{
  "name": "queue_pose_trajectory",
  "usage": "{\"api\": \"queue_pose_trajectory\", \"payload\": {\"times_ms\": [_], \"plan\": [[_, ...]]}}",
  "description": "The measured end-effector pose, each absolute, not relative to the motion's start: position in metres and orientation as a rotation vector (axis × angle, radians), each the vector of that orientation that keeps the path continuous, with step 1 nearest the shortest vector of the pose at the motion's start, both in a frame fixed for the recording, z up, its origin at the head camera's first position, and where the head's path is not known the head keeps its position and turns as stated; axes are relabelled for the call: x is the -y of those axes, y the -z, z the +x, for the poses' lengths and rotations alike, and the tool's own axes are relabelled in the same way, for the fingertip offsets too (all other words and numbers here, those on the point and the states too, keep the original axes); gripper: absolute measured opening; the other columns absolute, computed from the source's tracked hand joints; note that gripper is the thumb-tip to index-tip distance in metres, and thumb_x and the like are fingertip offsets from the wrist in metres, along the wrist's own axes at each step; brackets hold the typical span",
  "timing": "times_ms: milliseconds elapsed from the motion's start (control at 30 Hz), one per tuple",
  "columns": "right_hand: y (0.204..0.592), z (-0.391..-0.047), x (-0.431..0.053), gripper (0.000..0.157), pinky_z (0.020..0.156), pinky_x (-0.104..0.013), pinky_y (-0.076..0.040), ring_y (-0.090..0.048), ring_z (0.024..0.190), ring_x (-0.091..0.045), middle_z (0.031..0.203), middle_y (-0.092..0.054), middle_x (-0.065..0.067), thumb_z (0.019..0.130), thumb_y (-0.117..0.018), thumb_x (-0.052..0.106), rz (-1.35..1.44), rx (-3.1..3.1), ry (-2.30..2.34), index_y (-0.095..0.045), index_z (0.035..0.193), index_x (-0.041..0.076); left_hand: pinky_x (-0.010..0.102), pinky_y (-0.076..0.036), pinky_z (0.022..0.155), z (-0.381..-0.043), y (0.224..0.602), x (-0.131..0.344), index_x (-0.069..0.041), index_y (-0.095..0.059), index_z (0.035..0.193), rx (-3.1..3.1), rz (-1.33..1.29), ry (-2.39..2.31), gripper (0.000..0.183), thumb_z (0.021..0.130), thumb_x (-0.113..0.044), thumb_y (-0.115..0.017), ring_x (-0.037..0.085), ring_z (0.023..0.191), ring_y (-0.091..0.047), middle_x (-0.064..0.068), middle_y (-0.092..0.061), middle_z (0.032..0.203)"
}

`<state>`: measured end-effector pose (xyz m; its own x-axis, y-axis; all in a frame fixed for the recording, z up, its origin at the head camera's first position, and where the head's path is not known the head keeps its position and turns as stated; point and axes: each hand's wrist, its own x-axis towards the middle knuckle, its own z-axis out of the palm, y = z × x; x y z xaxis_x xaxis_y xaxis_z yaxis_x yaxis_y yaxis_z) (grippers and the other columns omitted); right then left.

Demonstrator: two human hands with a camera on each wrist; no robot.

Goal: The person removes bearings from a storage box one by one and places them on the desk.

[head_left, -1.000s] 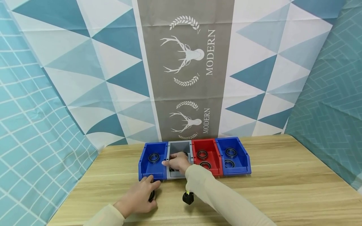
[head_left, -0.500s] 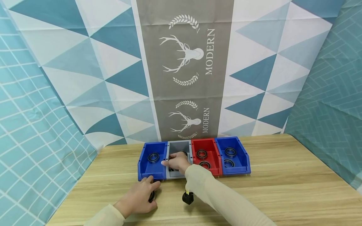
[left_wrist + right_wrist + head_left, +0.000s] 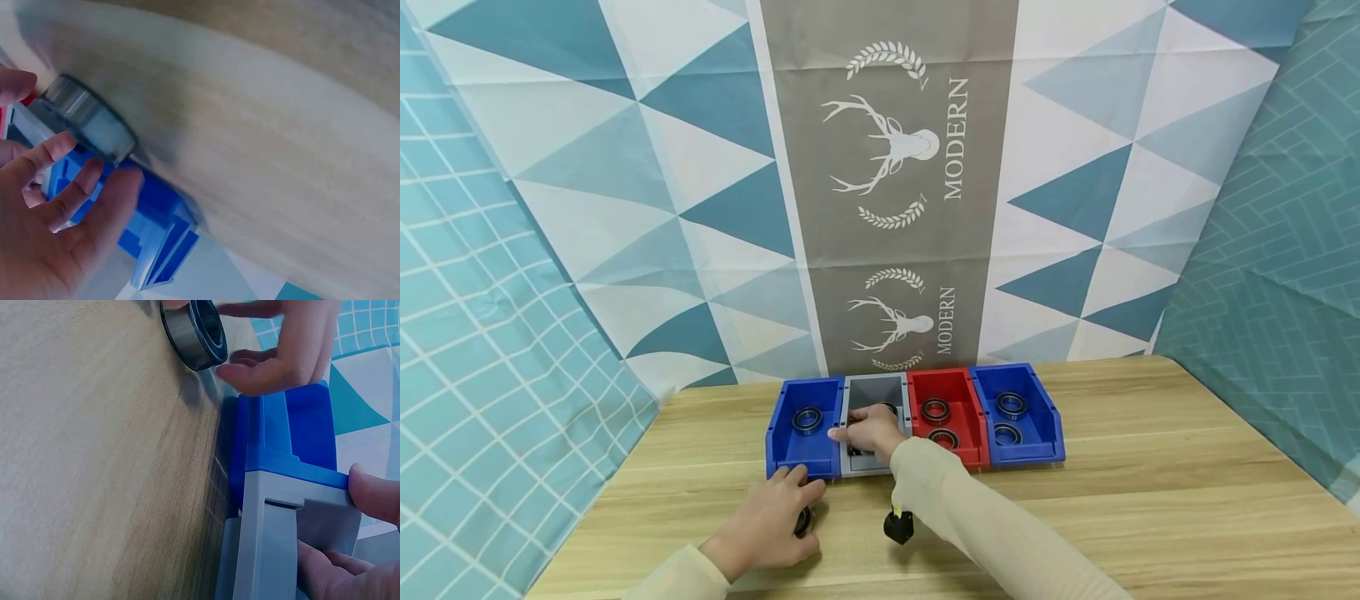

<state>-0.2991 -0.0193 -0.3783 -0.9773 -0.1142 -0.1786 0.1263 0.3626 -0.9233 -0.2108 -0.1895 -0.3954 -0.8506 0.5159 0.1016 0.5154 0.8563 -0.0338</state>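
My left hand [image 3: 771, 521] is low over the table in front of the left blue bin [image 3: 805, 462]. Its thumb and fingers stand around a black-edged ball bearing [image 3: 197, 334], with fingertips against its side. In the left wrist view the bearing [image 3: 90, 119] shows its shiny outer ring beside the fingers [image 3: 78, 187]. My right hand [image 3: 872, 432] reaches into the grey bin [image 3: 877, 385], its thumb [image 3: 375, 494] at the rim beside the blue bin. The right fingers go down inside, partly hidden, and I cannot tell whether they hold anything. Dark bearing edges show around them.
Beside the grey bin stand a red bin [image 3: 955, 383] and a second blue bin [image 3: 1037, 417], each with two bearings. One bearing [image 3: 807, 420] lies in the left blue bin. A small black device [image 3: 898, 527] shows under the right sleeve. A patterned cloth [image 3: 895, 208] hangs behind the table.
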Motion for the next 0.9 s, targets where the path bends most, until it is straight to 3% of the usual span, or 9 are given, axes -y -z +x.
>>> {"api": "queue_pose_trajectory", "payload": {"times_ms": [267, 433, 767, 900], "plan": [[0.38, -0.299, 0.02, 0.06, 0.092, -0.047, -0.053, -0.067, 0.103, -0.026, 0.121, -0.066, -0.015, 0.08, -0.078, 0.025, -0.004, -2.396, 1.687, -0.058, 0.131, 0.002, 0.027, -0.045, 0.054, -0.21, 0.382, 0.186, -0.02, -0.065, 0.097, 2.724, -0.79, -0.141, 0.043, 0.064, -0.047, -0.074, 0.012, 0.075, -0.046, -0.004, -0.055, 0.085], [0.381, -0.299, 0.02, 0.059, 0.091, -0.046, -0.054, -0.068, 0.102, -0.025, 0.12, -0.067, -0.016, 0.079, -0.079, 0.025, -0.008, -2.389, 1.703, -0.058, 0.13, 0.002, 0.032, -0.053, 0.058, -0.215, 0.375, 0.185, -0.02, -0.066, 0.103, 2.699, -0.778, -0.163, 0.05, 0.064, -0.05, -0.076, 0.013, 0.079, -0.051, 0.0, -0.059, 0.092], [0.381, -0.299, 0.018, 0.06, 0.09, -0.046, -0.054, -0.067, 0.102, -0.026, 0.12, -0.067, -0.015, 0.079, -0.079, 0.027, -0.012, -2.407, 1.679, -0.059, 0.13, 0.004, 0.036, -0.054, 0.059, -0.227, 0.36, 0.188, -0.014, -0.065, 0.114, 2.671, -0.666, -0.18, 0.061, 0.065, -0.049, -0.076, 0.019, 0.083, -0.053, 0.006, -0.058, 0.099], [0.381, -0.298, 0.019, 0.059, 0.091, -0.046, -0.053, -0.067, 0.103, -0.026, 0.12, -0.066, -0.016, 0.079, -0.079, 0.026, -0.008, -2.4, 1.693, -0.059, 0.13, 0.003, 0.041, -0.056, 0.063, -0.232, 0.356, 0.188, -0.014, -0.064, 0.118, 2.673, -0.627, -0.18, 0.064, 0.065, -0.049, -0.076, 0.025, 0.091, -0.058, 0.009, -0.059, 0.106]]}}
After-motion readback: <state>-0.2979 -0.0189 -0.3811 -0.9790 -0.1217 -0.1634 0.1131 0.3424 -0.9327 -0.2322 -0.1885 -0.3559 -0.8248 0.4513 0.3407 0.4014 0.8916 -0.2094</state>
